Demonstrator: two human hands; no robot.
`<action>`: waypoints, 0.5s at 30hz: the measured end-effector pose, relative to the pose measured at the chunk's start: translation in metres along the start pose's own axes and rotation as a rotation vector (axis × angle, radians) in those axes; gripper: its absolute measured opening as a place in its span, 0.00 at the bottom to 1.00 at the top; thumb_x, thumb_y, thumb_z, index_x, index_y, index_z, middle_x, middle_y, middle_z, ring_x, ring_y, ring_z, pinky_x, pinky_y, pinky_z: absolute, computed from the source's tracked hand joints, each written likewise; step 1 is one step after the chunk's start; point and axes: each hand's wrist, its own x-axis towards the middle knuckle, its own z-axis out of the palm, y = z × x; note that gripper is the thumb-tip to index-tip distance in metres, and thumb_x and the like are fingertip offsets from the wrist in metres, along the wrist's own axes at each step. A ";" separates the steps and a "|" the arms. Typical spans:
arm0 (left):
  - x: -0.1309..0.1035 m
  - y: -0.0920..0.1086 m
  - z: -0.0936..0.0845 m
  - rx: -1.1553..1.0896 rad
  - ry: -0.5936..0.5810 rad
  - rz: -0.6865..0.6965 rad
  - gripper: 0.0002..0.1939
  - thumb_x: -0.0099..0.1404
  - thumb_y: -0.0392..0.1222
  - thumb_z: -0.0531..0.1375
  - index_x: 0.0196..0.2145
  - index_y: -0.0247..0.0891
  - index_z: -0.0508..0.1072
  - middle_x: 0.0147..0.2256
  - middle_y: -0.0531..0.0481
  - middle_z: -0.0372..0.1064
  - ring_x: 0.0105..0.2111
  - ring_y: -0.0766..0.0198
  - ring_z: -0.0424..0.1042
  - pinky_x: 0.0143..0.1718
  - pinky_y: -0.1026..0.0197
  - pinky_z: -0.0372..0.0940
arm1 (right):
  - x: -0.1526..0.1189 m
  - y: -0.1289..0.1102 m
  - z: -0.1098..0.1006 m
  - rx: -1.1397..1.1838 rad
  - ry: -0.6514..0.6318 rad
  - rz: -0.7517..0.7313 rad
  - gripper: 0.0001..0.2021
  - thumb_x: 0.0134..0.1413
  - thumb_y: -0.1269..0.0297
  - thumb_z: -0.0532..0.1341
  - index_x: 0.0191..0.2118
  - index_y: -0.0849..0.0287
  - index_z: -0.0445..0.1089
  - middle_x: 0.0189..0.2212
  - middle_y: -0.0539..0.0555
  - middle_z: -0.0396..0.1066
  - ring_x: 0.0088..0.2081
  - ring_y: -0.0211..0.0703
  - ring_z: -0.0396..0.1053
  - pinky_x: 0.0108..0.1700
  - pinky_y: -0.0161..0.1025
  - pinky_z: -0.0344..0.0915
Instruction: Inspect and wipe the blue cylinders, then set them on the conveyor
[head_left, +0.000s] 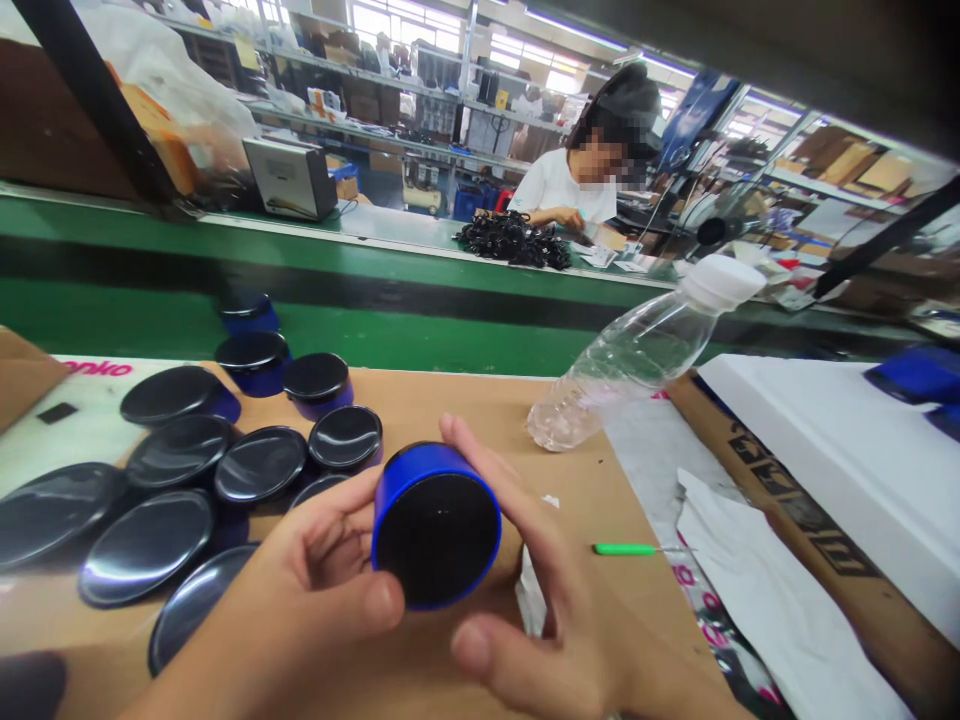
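Observation:
A small round speaker (437,540), blue around the side with a black face, is tilted toward me above the cardboard. My left hand (330,560) holds it, thumb at the lower left edge and fingers along the left side, partly hidden. Along the speaker's right side stretch the fingers of my right hand (540,570), at or against its rim; contact is unclear. That hand's thumb stands apart from the speaker. To the left, several similar blue pieces with glossy black tops (260,464) are grouped close together. A green-handled thin tool (624,549) lies right of my right hand.
A clear plastic bottle (622,365) with a white cap leans behind the cardboard sheet (450,395). White paper (780,590) and a white foam slab (847,470) lie at right. Across the green conveyor (390,320), a person (574,190) works beside a heap of black cables (514,240).

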 end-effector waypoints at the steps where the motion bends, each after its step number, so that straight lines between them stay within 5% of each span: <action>1: 0.000 0.000 0.000 -0.034 -0.012 -0.031 0.29 0.46 0.56 0.77 0.47 0.53 0.82 0.41 0.49 0.83 0.48 0.46 0.80 0.49 0.54 0.74 | 0.000 0.001 0.001 -0.005 0.022 0.034 0.48 0.55 0.63 0.70 0.73 0.37 0.41 0.73 0.39 0.47 0.73 0.39 0.47 0.73 0.38 0.46; 5: -0.001 0.000 -0.003 -0.013 0.017 -0.074 0.31 0.46 0.53 0.78 0.48 0.46 0.81 0.45 0.44 0.82 0.50 0.44 0.79 0.51 0.52 0.75 | -0.001 0.004 0.005 0.108 0.094 0.153 0.22 0.73 0.56 0.52 0.67 0.29 0.54 0.69 0.34 0.56 0.70 0.33 0.55 0.72 0.40 0.49; 7: -0.002 0.000 -0.005 0.005 0.024 -0.075 0.31 0.46 0.52 0.78 0.49 0.46 0.81 0.46 0.44 0.82 0.51 0.45 0.79 0.52 0.52 0.74 | 0.000 0.005 0.005 0.087 0.122 0.096 0.20 0.73 0.51 0.50 0.67 0.34 0.58 0.68 0.38 0.60 0.69 0.36 0.58 0.72 0.42 0.50; 10: -0.002 0.000 -0.008 0.033 0.001 -0.072 0.33 0.46 0.54 0.78 0.50 0.46 0.80 0.47 0.43 0.81 0.52 0.44 0.78 0.53 0.51 0.74 | 0.003 0.002 0.004 -0.054 0.111 0.027 0.36 0.61 0.50 0.66 0.70 0.47 0.54 0.70 0.50 0.58 0.69 0.45 0.58 0.71 0.44 0.55; 13: -0.003 -0.002 -0.008 0.079 -0.005 -0.073 0.36 0.46 0.57 0.77 0.51 0.46 0.79 0.49 0.41 0.80 0.53 0.42 0.77 0.53 0.47 0.74 | 0.007 0.000 0.003 0.048 0.163 0.154 0.21 0.72 0.53 0.54 0.65 0.49 0.64 0.65 0.51 0.66 0.65 0.43 0.65 0.68 0.46 0.60; 15: -0.004 -0.004 -0.006 0.110 -0.005 -0.072 0.35 0.46 0.55 0.78 0.51 0.46 0.78 0.50 0.41 0.80 0.53 0.41 0.77 0.53 0.45 0.74 | 0.009 0.000 0.003 0.186 0.279 0.279 0.21 0.75 0.52 0.47 0.57 0.48 0.73 0.57 0.50 0.75 0.58 0.43 0.73 0.64 0.47 0.65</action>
